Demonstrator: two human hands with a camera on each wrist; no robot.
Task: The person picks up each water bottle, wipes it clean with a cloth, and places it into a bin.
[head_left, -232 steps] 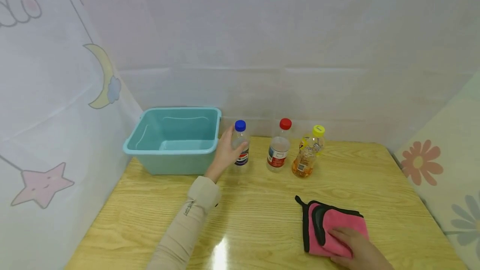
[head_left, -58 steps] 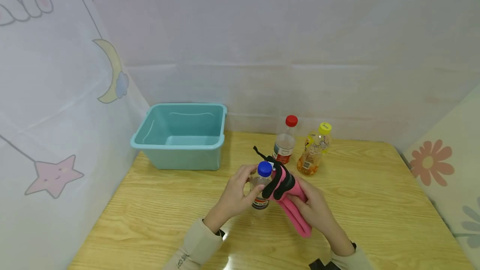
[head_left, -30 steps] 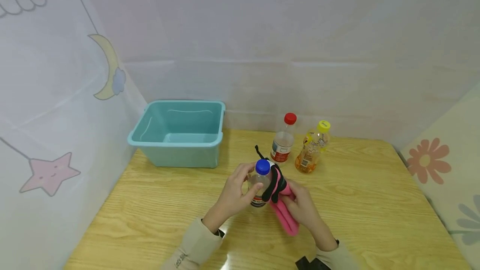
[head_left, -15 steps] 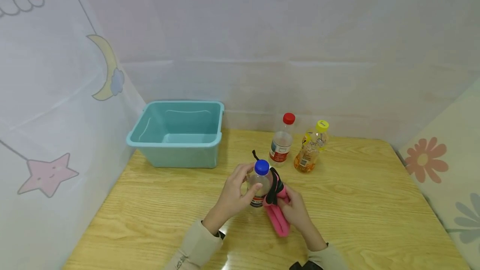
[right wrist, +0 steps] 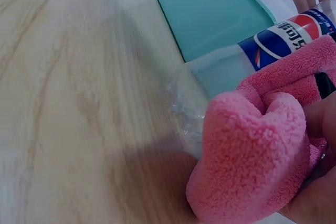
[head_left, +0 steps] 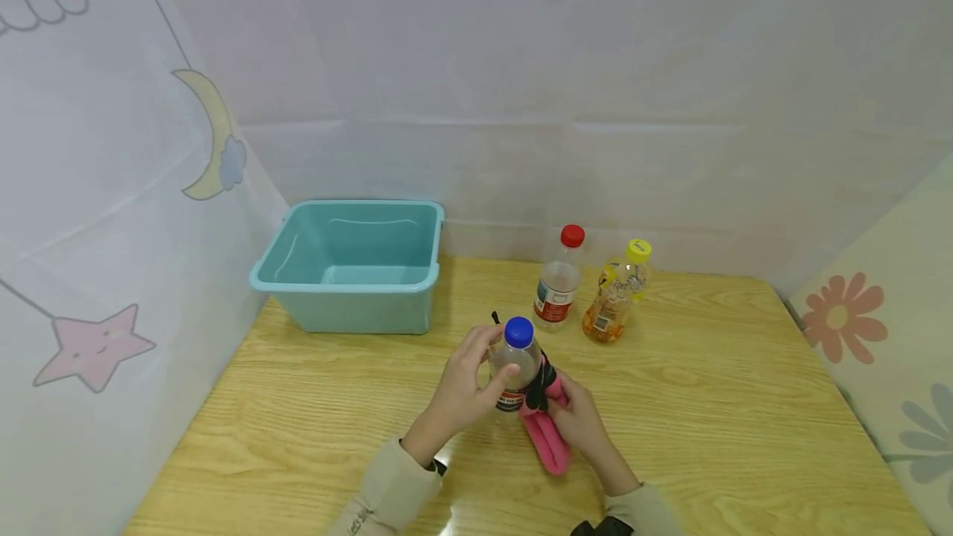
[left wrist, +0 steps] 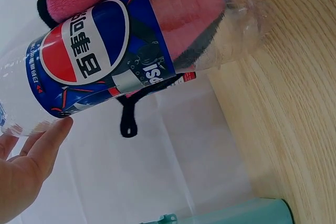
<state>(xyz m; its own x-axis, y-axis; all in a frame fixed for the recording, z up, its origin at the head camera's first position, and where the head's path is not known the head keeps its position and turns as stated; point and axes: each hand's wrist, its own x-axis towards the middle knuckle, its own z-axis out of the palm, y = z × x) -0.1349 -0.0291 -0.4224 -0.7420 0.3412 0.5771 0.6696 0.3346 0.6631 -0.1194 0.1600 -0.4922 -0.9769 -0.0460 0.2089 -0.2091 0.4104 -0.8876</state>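
Wood table [head_left: 707, 404]: blue-capped bottle [head_left: 516, 366] upright over it | left hand [head_left: 463, 383]: fingers curled round bottle, thumb in front | right hand [head_left: 584, 420]: pinching pink cloth [head_left: 547, 441] against bottle | label [left wrist: 94, 45]: "PSI", Chinese writing, red-white-blue ball

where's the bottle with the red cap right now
In the head view, the red-capped bottle stands right of center, just left of the yellow-capped bottle and farther back than the blue-capped bottle.

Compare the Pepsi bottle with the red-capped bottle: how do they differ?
The Pepsi bottle has a blue cap; the red-capped bottle has a red cap. The left hand holds the Pepsi bottle; the red-capped bottle stands untouched, farther back. Both are transparent, capped and labelled.
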